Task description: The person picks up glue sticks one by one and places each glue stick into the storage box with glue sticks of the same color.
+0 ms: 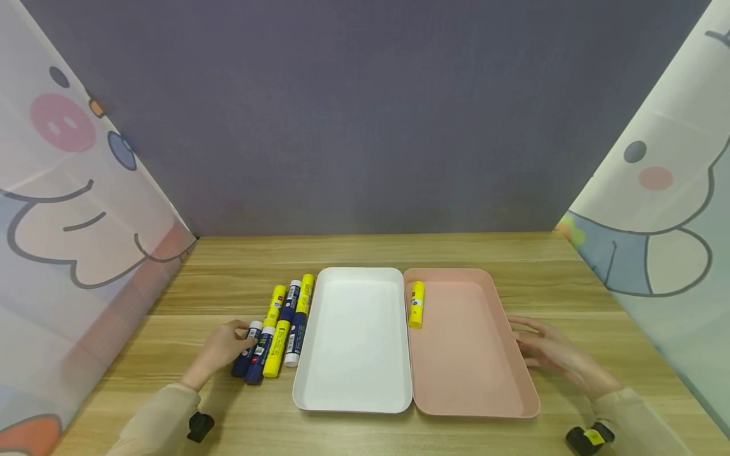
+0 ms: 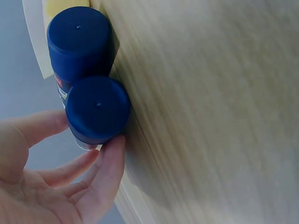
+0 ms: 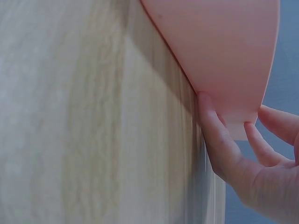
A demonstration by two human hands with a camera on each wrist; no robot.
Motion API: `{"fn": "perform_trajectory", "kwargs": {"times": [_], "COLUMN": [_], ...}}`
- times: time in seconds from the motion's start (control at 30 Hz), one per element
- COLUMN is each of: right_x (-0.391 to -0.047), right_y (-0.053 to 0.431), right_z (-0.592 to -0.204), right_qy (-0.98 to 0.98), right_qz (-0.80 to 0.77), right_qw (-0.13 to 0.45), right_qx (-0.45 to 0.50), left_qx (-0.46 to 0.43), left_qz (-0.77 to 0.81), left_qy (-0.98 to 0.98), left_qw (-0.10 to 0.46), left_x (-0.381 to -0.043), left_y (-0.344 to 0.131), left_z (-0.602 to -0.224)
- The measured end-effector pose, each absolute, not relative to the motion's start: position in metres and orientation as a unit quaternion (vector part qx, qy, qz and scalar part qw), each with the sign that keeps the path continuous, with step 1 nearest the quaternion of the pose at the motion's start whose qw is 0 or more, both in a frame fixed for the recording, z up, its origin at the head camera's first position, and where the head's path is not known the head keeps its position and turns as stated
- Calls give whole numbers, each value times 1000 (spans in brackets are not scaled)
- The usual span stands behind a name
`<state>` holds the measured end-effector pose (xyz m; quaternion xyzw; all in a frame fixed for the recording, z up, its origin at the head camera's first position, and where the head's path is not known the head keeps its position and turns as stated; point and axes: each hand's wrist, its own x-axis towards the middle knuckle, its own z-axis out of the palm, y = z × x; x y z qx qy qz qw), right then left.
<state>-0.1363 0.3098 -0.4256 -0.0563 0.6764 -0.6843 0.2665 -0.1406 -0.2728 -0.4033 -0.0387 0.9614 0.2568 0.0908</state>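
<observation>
At the left end of a cluster of glue sticks, my left hand [image 1: 225, 347] grips a navy glue stick [image 1: 245, 354] between thumb and fingers. Its round dark blue base [image 2: 98, 109] faces the left wrist camera, close against a second navy glue stick [image 1: 260, 356]. My right hand [image 1: 550, 354] rests its fingertips on the outer right wall of the pink tray [image 1: 476, 405], near mid-length. In the right wrist view those fingers [image 3: 217, 140] meet the tray's side low by the tabletop. One yellow glue stick [image 1: 417, 304] lies inside that tray, at its upper left.
Beside the gripped stick lie several more yellow [image 1: 276, 348] and navy glue sticks [image 1: 295, 335], in two rough rows. A white tray [image 1: 352, 405] stands between them and the pink tray, edge to edge with it. A grey panel [image 1: 371, 126] closes off the wooden table's back.
</observation>
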Motion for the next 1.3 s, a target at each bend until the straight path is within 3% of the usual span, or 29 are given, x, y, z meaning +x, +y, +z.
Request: {"fn": "perform_trajectory", "kwargs": {"times": [1.3], "right_x": [-138], "right_y": [311], "right_z": [-427], "right_qy": [658], "right_qz": [-696], "right_qw": [280], "right_qx": [-64], "left_qx": [-45], "left_qz": [282], "left_qy": [954], "left_qw": [90], "left_x": [-143], "left_y": [-274], "left_z": [-394]}}
